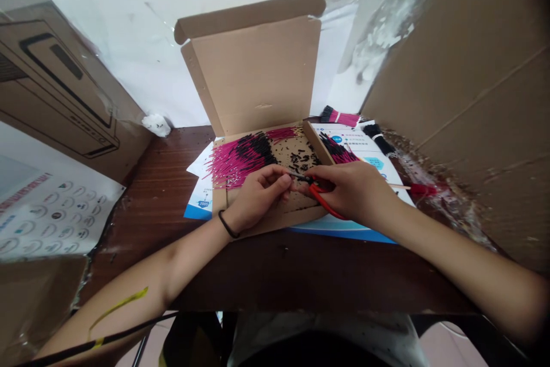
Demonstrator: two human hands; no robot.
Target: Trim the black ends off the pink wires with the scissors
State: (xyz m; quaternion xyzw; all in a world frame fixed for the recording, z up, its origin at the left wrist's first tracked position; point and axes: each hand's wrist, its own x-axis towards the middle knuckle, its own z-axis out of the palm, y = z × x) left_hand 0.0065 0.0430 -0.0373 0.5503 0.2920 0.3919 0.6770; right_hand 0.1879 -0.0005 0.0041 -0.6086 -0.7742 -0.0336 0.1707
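Observation:
My left hand (256, 195) is closed in a pinch on a thin dark wire piece (296, 176) over the open cardboard box (258, 69). My right hand (352, 189) grips red-handled scissors (321, 195), whose tip meets the wire's end. Inside the box lies a heap of pink-and-black wires (240, 158) at the left, with small black cut bits (301, 158) scattered in the middle. A black band circles my left wrist.
More pink wires (337, 150) lie on a blue-white sheet (365, 152) right of the box; bundles (339, 117) sit behind. A red-tipped stick (419, 188) lies at right. Cardboard walls (464, 69) flank the brown table (172, 184). A printed sheet (55, 218) lies left.

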